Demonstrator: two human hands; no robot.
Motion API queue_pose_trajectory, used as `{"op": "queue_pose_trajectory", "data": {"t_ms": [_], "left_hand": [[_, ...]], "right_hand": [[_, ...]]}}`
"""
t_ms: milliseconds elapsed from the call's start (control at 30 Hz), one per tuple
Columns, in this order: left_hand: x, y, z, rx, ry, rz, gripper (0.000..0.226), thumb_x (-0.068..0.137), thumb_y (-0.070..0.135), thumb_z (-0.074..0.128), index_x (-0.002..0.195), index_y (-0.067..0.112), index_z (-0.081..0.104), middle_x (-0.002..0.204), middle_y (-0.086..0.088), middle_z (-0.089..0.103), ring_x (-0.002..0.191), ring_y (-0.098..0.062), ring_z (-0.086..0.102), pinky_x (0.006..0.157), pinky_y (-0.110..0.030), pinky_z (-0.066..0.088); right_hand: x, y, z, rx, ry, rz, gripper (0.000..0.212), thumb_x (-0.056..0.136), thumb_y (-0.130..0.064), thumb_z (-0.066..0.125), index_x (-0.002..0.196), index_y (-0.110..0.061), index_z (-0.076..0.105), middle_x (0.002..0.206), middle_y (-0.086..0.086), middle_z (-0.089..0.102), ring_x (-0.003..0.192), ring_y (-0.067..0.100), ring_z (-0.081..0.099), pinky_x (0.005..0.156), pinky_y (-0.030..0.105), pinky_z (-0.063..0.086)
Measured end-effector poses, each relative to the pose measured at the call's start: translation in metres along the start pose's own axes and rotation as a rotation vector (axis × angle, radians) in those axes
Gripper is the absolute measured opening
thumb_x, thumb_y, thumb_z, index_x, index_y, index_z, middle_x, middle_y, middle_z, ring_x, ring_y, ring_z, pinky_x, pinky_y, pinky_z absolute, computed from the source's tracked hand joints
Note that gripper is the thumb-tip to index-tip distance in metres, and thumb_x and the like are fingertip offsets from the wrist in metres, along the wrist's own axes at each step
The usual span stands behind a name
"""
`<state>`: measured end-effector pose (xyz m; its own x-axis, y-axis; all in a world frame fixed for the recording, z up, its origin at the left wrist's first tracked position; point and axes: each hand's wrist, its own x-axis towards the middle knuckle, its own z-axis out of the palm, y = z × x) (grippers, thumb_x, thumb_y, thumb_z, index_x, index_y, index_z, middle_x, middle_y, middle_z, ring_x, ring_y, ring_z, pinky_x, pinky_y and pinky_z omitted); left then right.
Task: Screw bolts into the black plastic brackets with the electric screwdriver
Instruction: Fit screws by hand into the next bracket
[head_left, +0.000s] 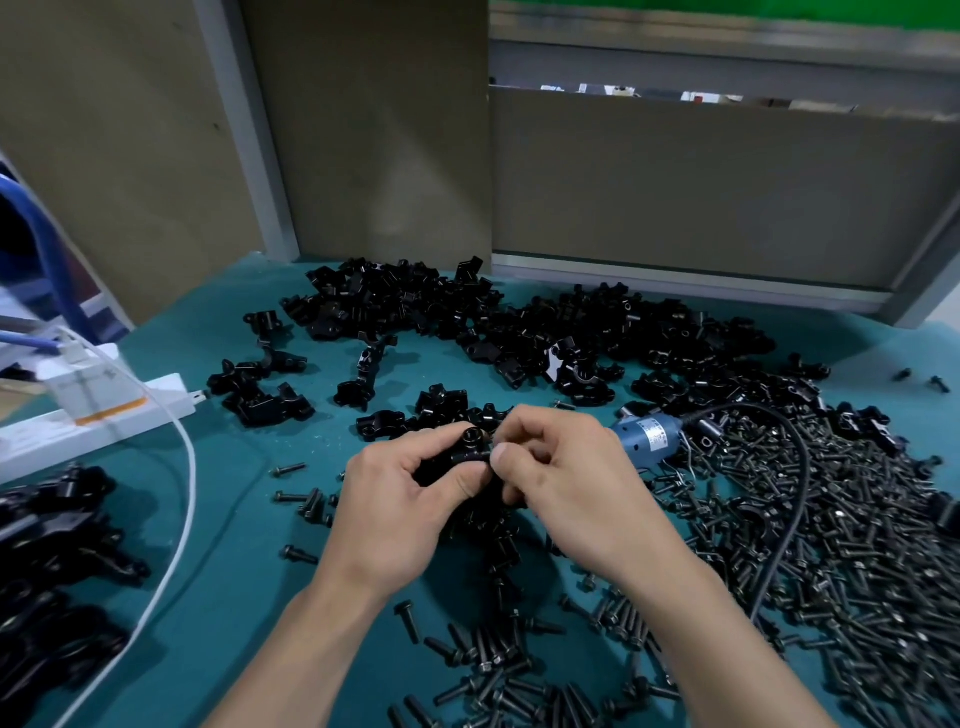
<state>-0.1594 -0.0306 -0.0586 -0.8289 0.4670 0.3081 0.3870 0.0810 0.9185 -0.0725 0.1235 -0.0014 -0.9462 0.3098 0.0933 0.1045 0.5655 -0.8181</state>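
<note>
My left hand (400, 499) grips a black plastic bracket (465, 451) above the middle of the teal table (234, 571). My right hand (561, 478) meets it from the right, thumb and fingers pinching at the bracket's side; what they pinch is too small to see. The blue electric screwdriver (649, 439) lies on the table just behind my right hand, its black cable (795, 499) curving off to the right and down. Neither hand touches it.
A big heap of black brackets (519, 322) fills the back of the table. Loose bolts (831, 571) cover the right side and front. More brackets (57, 551) lie at the left, beside a white power strip (98, 415) and white cord (182, 519). Cardboard panels stand behind.
</note>
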Motion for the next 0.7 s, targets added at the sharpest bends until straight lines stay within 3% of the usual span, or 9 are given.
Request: {"op": "queue_pose_trajectory", "data": {"t_ms": [100,167,233,300,500,600,700], "left_hand": [[-0.001,0.002,0.0,0.001,-0.02,0.011,0.036,0.087,0.026,0.081,0.122,0.03,0.077,0.112,0.02,0.077,0.109,0.0,0.071,0.094,-0.026,0.058],[-0.002,0.003,-0.001,0.028,-0.016,0.035,0.035,0.088,0.02,0.081,0.118,0.039,0.077,0.111,0.024,0.076,0.108,0.003,0.07,0.094,-0.022,0.056],[-0.002,0.002,-0.002,0.05,-0.007,0.051,0.037,0.088,0.019,0.081,0.112,0.047,0.077,0.108,0.027,0.076,0.105,0.005,0.07,0.09,-0.016,0.055],[-0.003,0.002,-0.003,0.06,0.011,0.031,0.035,0.087,0.021,0.082,0.113,0.043,0.078,0.108,0.025,0.076,0.105,0.004,0.07,0.091,-0.021,0.057],[-0.006,0.007,-0.001,0.083,0.02,0.065,0.049,0.086,0.017,0.083,0.103,0.062,0.072,0.108,0.033,0.073,0.104,0.01,0.068,0.084,-0.006,0.05],[-0.005,0.004,-0.002,0.085,0.029,0.047,0.041,0.086,0.02,0.083,0.103,0.057,0.075,0.105,0.027,0.076,0.1,0.007,0.07,0.082,-0.009,0.053],[-0.005,0.002,-0.004,0.063,0.029,0.001,0.037,0.08,0.042,0.08,0.116,0.04,0.076,0.111,0.024,0.076,0.107,0.007,0.069,0.091,-0.013,0.054]], "right_hand": [[0.001,0.003,0.004,-0.033,0.0,-0.014,0.036,0.102,-0.032,0.057,0.068,-0.024,0.058,0.055,-0.004,0.055,0.048,0.005,0.043,0.048,0.021,0.034],[0.001,0.005,0.008,-0.067,0.017,-0.012,0.041,0.104,-0.038,0.053,0.065,-0.023,0.054,0.052,-0.008,0.049,0.049,0.006,0.042,0.049,0.022,0.032],[0.001,0.006,0.011,-0.039,0.056,-0.002,0.036,0.102,-0.04,0.057,0.069,-0.025,0.06,0.055,-0.008,0.06,0.048,0.004,0.047,0.049,0.019,0.034],[0.002,0.004,0.011,0.049,0.079,0.002,0.027,0.099,-0.036,0.063,0.075,-0.026,0.065,0.06,-0.006,0.068,0.047,0.003,0.051,0.047,0.016,0.037],[0.003,0.003,0.013,-0.001,0.075,0.024,0.043,0.102,-0.042,0.058,0.068,-0.016,0.061,0.052,-0.004,0.058,0.043,0.005,0.044,0.045,0.024,0.038],[0.002,-0.002,0.001,0.014,-0.105,0.023,0.028,0.102,-0.031,0.059,0.076,-0.023,0.065,0.063,-0.004,0.07,0.047,0.002,0.052,0.049,0.018,0.042],[0.003,-0.001,0.001,0.003,-0.127,-0.002,0.024,0.101,-0.023,0.06,0.078,-0.021,0.065,0.053,-0.004,0.058,0.043,0.005,0.043,0.048,0.023,0.036]]}}
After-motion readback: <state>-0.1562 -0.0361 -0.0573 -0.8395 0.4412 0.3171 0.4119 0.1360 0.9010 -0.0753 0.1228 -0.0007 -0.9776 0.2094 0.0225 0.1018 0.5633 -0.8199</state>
